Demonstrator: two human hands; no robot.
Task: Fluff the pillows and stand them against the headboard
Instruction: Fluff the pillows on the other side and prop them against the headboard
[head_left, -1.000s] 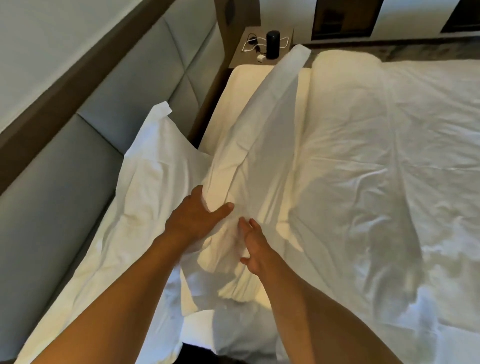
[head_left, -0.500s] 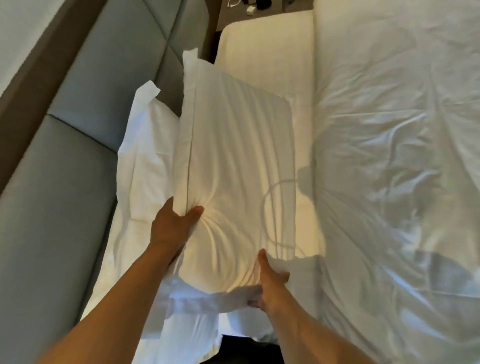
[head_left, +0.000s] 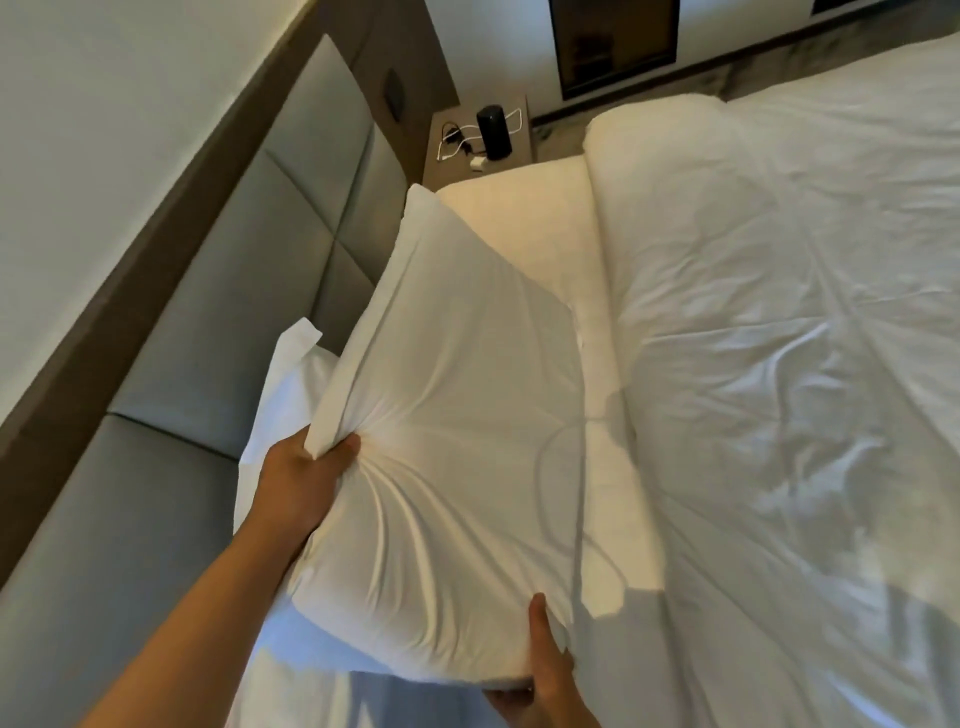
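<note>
A plump white pillow (head_left: 457, 441) is held up over the head of the bed, its broad face turned toward me. My left hand (head_left: 301, 483) pinches its left edge, bunching the cover. At the near right corner my right hand (head_left: 540, 670) grips from below, thumb on top. A second white pillow (head_left: 283, 384) leans against the grey padded headboard (head_left: 208, 332) behind the first, mostly hidden by it.
The white rumpled duvet (head_left: 779, 364) covers the bed on the right, with the bare mattress top (head_left: 524, 218) at the far end. A bedside table (head_left: 447, 124) beyond the bed carries a black cylinder (head_left: 493, 130) and white cables.
The pillow has gone from edge-on to broad face toward me. Both hands shifted their grip, the right one down to the near corner. The view tilted up, showing the bedside table again.
</note>
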